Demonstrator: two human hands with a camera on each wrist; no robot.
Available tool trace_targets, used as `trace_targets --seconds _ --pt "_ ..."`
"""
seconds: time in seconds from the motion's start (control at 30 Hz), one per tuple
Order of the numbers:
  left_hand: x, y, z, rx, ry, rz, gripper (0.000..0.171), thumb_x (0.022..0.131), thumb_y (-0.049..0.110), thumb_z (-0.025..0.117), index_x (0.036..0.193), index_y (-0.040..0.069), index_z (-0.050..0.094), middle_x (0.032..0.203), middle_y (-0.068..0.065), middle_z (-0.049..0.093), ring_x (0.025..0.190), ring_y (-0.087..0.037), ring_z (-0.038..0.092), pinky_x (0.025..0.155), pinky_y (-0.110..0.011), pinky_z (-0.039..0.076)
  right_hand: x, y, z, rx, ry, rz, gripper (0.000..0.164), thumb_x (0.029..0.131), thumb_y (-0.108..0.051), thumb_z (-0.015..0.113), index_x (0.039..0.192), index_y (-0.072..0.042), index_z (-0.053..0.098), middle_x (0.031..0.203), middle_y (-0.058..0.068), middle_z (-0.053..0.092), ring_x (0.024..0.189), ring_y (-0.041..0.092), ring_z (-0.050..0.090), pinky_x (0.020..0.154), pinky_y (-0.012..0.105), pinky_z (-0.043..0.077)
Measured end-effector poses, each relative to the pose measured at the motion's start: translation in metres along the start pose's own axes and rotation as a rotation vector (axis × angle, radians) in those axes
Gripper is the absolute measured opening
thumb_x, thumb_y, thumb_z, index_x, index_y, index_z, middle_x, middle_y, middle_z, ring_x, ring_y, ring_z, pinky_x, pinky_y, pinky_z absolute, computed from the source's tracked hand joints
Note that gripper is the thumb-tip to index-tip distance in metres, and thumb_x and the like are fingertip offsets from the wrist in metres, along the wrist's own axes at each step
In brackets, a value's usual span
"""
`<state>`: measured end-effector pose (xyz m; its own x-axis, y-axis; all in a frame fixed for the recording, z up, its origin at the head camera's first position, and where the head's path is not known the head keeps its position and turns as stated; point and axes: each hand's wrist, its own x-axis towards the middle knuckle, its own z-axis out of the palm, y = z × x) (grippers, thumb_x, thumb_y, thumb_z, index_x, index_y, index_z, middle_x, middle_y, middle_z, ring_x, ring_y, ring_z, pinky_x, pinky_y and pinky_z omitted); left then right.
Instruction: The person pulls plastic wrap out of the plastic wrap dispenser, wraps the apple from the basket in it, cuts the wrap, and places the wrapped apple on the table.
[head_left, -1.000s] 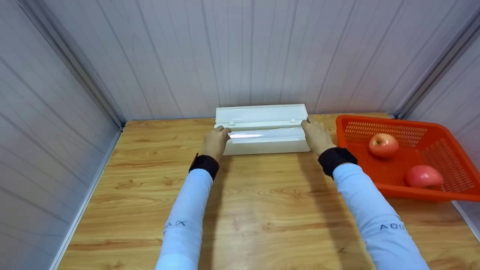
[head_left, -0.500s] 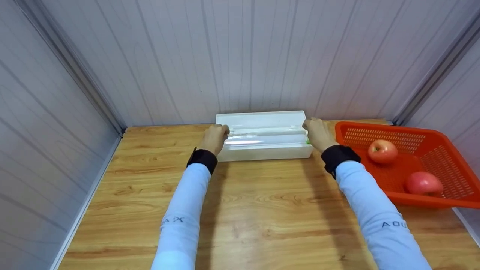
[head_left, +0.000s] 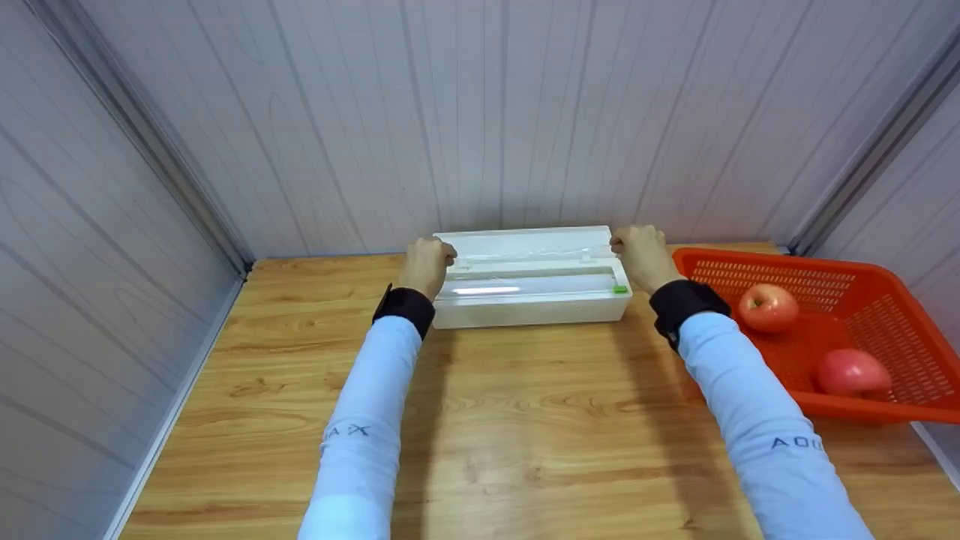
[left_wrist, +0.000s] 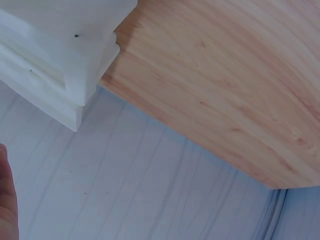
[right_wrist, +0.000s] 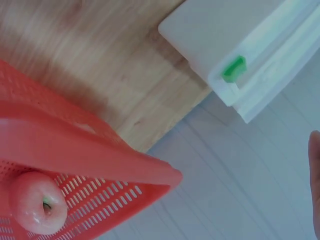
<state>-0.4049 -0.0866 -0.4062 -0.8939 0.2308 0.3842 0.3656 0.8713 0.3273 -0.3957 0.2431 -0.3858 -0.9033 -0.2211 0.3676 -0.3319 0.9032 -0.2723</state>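
Observation:
A white plastic wrap dispenser box [head_left: 532,315] lies by the back wall, its lid [head_left: 525,238] tipped back. Inside sits the roll [head_left: 547,284]; a green slider [head_left: 620,289] marks the right end of the front rim. Clear plastic wrap [head_left: 536,255] spans between both hands above the box. My left hand [head_left: 427,266] pinches its left end, and my right hand [head_left: 643,255] pinches the right end. Only a finger [left_wrist: 7,200] shows in the left wrist view, and another finger [right_wrist: 315,175] at the edge of the right wrist view.
An orange-red perforated basket [head_left: 757,259] stands to the right of the box, near the right arm. In it lie two apples, one farther back [head_left: 769,307] and one nearer [head_left: 853,373]. Panelled walls [head_left: 337,127] enclose the wooden table [head_left: 510,435].
Both hands have risen from the box's ends toward the lid, drawing the plastic wrap up off the roll. The green slider has come into view. The head view has tilted slightly.

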Motion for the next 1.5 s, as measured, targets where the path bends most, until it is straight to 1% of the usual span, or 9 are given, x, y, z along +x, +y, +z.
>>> trace_targets --seconds 0.1,0.23,0.33,0.5,0.77,0.9,1.1,1.27,1.5 --pt "0.002 -0.001 -0.003 0.018 0.031 0.032 0.017 0.081 0.003 0.064 0.093 0.007 0.074 0.090 -0.012 0.071 0.085 -0.025 0.067 0.071 -0.031 0.056 0.003 -0.002 -0.002 0.014 0.029 0.005 0.011 0.080 0.006 0.060 0.088 0.006 0.068 0.086 0.022 0.068 0.084 0.040 0.063 0.079 0.055 0.047" --pt "0.005 -0.001 -0.007 0.019 0.034 0.038 0.017 0.082 0.004 0.063 0.095 0.007 0.073 0.093 -0.012 0.070 0.087 -0.025 0.067 0.072 -0.031 0.056 0.009 -0.004 -0.008 0.005 0.039 0.031 0.019 0.075 0.013 0.055 0.088 0.007 0.069 0.088 0.023 0.068 0.085 0.041 0.062 0.080 0.053 0.048" --pt "0.009 0.002 -0.010 0.011 0.035 0.038 0.017 0.083 0.003 0.062 0.095 0.005 0.073 0.094 -0.013 0.070 0.088 -0.026 0.067 0.074 -0.032 0.056 0.014 -0.005 -0.013 0.009 0.031 0.072 0.022 0.075 0.014 0.054 0.090 0.007 0.069 0.090 0.024 0.067 0.087 0.040 0.062 0.082 0.052 0.048" --pt "0.017 0.009 -0.015 0.025 0.062 0.054 0.016 0.084 0.005 0.062 0.096 0.005 0.073 0.093 -0.013 0.070 0.087 -0.027 0.067 0.075 -0.033 0.055 0.018 -0.004 -0.022 -0.002 0.034 0.125 0.016 0.081 0.009 0.059 0.093 0.007 0.069 0.093 0.025 0.067 0.089 0.039 0.063 0.083 0.050 0.050" --pt "0.023 0.016 -0.026 0.056 0.083 0.052 0.014 0.083 0.005 0.063 0.091 0.006 0.074 0.089 -0.011 0.071 0.083 -0.027 0.067 0.074 -0.035 0.055 0.022 -0.006 -0.036 -0.095 0.031 0.066 0.018 0.083 0.006 0.057 0.097 0.006 0.068 0.096 0.026 0.066 0.090 0.041 0.062 0.076 0.049 0.052" --pt "0.027 0.019 -0.033 0.035 0.093 0.054 0.015 0.083 0.003 0.062 0.091 0.006 0.074 0.092 -0.011 0.071 0.085 -0.026 0.067 0.075 -0.034 0.055 0.025 -0.008 -0.044 -0.114 0.046 0.064 0.021 0.082 0.010 0.055 0.099 0.006 0.068 0.098 0.027 0.065 0.092 0.043 0.061 0.077 0.049 0.052" --pt "0.033 0.022 -0.045 0.044 0.034 -0.003 0.018 0.086 0.007 0.060 0.100 0.006 0.071 0.102 -0.011 0.069 0.093 -0.026 0.065 0.080 -0.031 0.054 0.029 -0.010 -0.051 -0.121 0.060 0.023 0.023 0.081 0.015 0.053 0.097 0.007 0.067 0.097 0.026 0.066 0.090 0.042 0.062 0.075 0.049 0.052" --pt "0.041 0.027 -0.056 0.047 0.009 -0.005 0.020 0.087 0.009 0.058 0.104 0.006 0.070 0.104 -0.011 0.068 0.096 -0.026 0.064 0.083 -0.030 0.053 0.032 -0.011 -0.059 -0.108 0.074 0.030 0.020 0.082 0.011 0.055 0.098 0.008 0.067 0.098 0.027 0.065 0.091 0.042 0.062 0.076 0.049 0.052" --pt "0.048 0.031 -0.068 0.073 0.069 0.019 0.018 0.087 0.009 0.059 0.101 0.007 0.071 0.102 -0.011 0.069 0.094 -0.027 0.065 0.080 -0.031 0.054 0.039 -0.014 -0.071 -0.093 0.090 0.036 0.019 0.084 0.011 0.053 0.097 0.009 0.067 0.099 0.028 0.064 0.093 0.042 0.061 0.078 0.049 0.052"
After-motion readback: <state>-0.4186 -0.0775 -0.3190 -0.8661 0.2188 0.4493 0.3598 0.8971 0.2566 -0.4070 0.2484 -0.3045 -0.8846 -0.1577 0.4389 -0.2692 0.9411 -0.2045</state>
